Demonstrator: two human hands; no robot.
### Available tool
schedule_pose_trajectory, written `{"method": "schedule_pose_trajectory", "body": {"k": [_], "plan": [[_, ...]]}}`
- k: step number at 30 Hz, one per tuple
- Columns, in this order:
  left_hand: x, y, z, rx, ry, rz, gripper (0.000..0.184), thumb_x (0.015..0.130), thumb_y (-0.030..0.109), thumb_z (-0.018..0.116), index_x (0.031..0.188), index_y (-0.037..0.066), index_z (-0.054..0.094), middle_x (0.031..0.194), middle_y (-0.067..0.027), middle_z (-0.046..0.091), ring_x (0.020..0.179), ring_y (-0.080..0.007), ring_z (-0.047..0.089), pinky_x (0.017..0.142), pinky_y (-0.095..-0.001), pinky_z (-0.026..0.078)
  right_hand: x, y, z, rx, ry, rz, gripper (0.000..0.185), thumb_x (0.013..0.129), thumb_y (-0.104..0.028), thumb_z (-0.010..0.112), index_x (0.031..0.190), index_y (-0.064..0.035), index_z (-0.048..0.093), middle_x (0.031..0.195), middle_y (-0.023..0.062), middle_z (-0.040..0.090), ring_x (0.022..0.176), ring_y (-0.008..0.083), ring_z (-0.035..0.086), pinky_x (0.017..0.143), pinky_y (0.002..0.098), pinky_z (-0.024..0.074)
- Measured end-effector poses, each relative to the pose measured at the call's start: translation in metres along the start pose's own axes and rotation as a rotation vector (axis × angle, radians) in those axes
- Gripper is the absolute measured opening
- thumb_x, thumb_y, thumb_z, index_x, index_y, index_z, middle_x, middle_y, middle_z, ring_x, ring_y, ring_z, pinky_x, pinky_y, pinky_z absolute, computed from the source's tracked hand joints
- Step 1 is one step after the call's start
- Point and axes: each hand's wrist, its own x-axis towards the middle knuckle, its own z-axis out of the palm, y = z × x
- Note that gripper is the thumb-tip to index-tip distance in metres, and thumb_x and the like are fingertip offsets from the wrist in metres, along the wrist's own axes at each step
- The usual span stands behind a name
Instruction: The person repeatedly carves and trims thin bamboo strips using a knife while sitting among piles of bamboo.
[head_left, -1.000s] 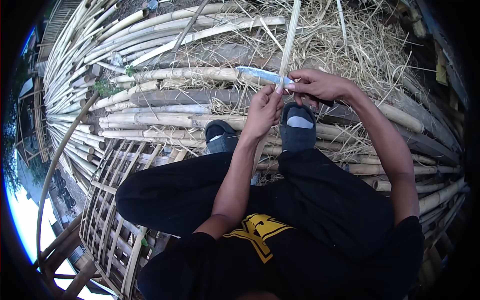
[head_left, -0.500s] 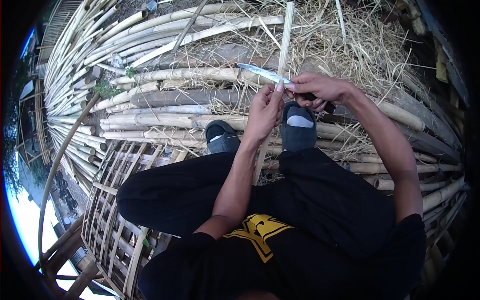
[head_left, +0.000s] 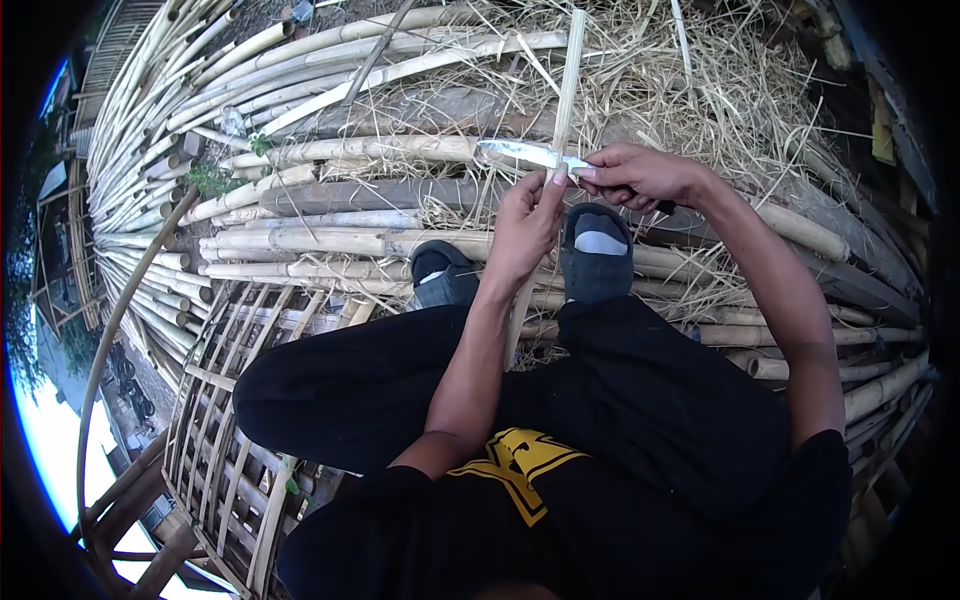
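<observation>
A pale bamboo strip stands out away from me between my hands, its lower part running back under my left forearm. My left hand is closed on the strip, thumb on top. Closed round the dark handle of a knife is my right hand. The blade points left and lies across the strip just beyond my left thumb. Both hands are close together above my sandalled feet.
Bamboo poles lie in rows under and around my feet. Thin shavings are heaped beyond my hands. At the left are a slatted bamboo frame and a curved pole. Small green leaves stick up among the poles.
The strip's far end has come nearer and tilted slightly left. The knife blade has shifted a little and lies flatter across the strip. My left hand keeps its grip.
</observation>
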Motion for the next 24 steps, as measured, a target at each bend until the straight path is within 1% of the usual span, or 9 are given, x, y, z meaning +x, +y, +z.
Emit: {"method": "schedule_pose_trajectory", "body": {"k": [2, 5, 12, 14, 16, 19, 21, 22, 24], "plan": [[-0.003, 0.003, 0.001, -0.106, -0.032, -0.061, 0.031, 0.099, 0.033, 0.051, 0.093, 0.003, 0.057, 0.056, 0.0087, 0.036, 0.042, 0.0002, 0.028, 0.037, -0.0199, 0.020, -0.003, -0.001, -0.004, -0.018, -0.018, 0.017, 0.028, 0.100, -0.035, 0.046, 0.089, -0.0093, 0.051, 0.060, -0.0081, 0.038, 0.046, 0.0011, 0.029, 0.039, 0.0183, 0.0218], [-0.002, 0.002, 0.000, -0.136, 0.021, -0.025, 0.030, 0.099, 0.032, 0.051, 0.095, 0.003, 0.057, 0.056, 0.0091, 0.035, 0.041, 0.0003, 0.028, 0.036, -0.0194, 0.018, -0.001, 0.001, -0.005, -0.065, -0.025, 0.007, 0.031, 0.100, -0.036, 0.046, 0.088, -0.0088, 0.053, 0.060, -0.0081, 0.038, 0.046, 0.0014, 0.029, 0.039, 0.0183, 0.0224], [-0.004, 0.007, -0.004, -0.106, -0.043, -0.080, 0.029, 0.099, 0.031, 0.050, 0.096, 0.003, 0.056, 0.057, 0.0088, 0.035, 0.042, 0.0005, 0.028, 0.037, -0.0191, 0.019, -0.002, 0.004, -0.005, -0.105, 0.019, -0.023, 0.031, 0.099, -0.037, 0.047, 0.088, -0.0090, 0.054, 0.060, -0.0081, 0.039, 0.046, 0.0011, 0.030, 0.039, 0.0182, 0.0235], [-0.005, 0.006, -0.002, -0.082, -0.036, -0.069, 0.031, 0.099, 0.033, 0.049, 0.102, 0.003, 0.056, 0.058, 0.0090, 0.031, 0.042, -0.0001, 0.024, 0.037, -0.0191, 0.016, -0.003, 0.003, -0.004, -0.120, 0.038, -0.027, 0.031, 0.099, -0.037, 0.047, 0.088, -0.0090, 0.055, 0.061, -0.0080, 0.040, 0.046, 0.0008, 0.031, 0.040, 0.0179, 0.0239], [-0.003, 0.005, -0.003, -0.094, -0.029, -0.055, 0.029, 0.100, 0.032, 0.049, 0.101, 0.003, 0.056, 0.058, 0.0086, 0.032, 0.042, -0.0001, 0.024, 0.037, -0.0191, 0.016, -0.003, 0.000, -0.002, -0.137, 0.058, -0.033, 0.031, 0.099, -0.037, 0.048, 0.087, -0.0090, 0.055, 0.062, -0.0079, 0.041, 0.047, 0.0005, 0.031, 0.040, 0.0175, 0.0242], [0.001, -0.003, -0.006, -0.134, -0.009, -0.048, 0.026, 0.100, 0.029, 0.050, 0.099, 0.003, 0.055, 0.059, 0.0077, 0.034, 0.042, -0.0003, 0.025, 0.036, -0.0190, 0.016, 0.000, -0.001, 0.003, -0.299, 0.177, -0.152, 0.035, 0.098, -0.039, 0.049, 0.084, -0.0069, 0.055, 0.064, -0.0059, 0.043, 0.052, 0.0027, 0.038, 0.044, 0.0208, 0.0302], [0.004, -0.006, -0.009, -0.161, 0.003, -0.053, 0.025, 0.100, 0.028, 0.050, 0.098, 0.004, 0.054, 0.059, 0.0070, 0.035, 0.042, -0.0004, 0.026, 0.036, -0.0189, 0.017, 0.006, 0.002, 0.004, -0.607, 0.304, -0.225, 0.040, 0.097, -0.040, 0.050, 0.086, -0.0020, 0.056, 0.064, 0.0017, 0.047, 0.058, 0.0131, 0.047, 0.053, 0.0297, 0.0383], [0.004, -0.006, -0.010, -0.185, -0.005, -0.065, 0.024, 0.099, 0.027, 0.050, 0.097, 0.004, 0.054, 0.059, 0.0065, 0.036, 0.041, -0.0006, 0.026, 0.036, -0.0187, 0.017, 0.004, 0.000, 0.007, -0.606, 0.304, -0.225, 0.040, 0.097, -0.040, 0.050, 0.086, -0.0020, 0.056, 0.064, 0.0017, 0.047, 0.058, 0.0131, 0.047, 0.053, 0.0297, 0.0383], [0.005, -0.005, -0.013, -0.207, -0.011, -0.075, 0.023, 0.099, 0.026, 0.051, 0.096, 0.004, 0.053, 0.059, 0.0061, 0.037, 0.041, -0.0007, 0.026, 0.036, -0.0186, 0.017, -0.002, -0.006, 0.017, -0.810, 0.418, -0.243, 0.040, 0.096, -0.038, 0.051, 0.094, 0.0007, 0.058, 0.071, 0.0129, 0.055, 0.068, 0.0277, 0.054, 0.064, 0.0389, 0.0420]]}}
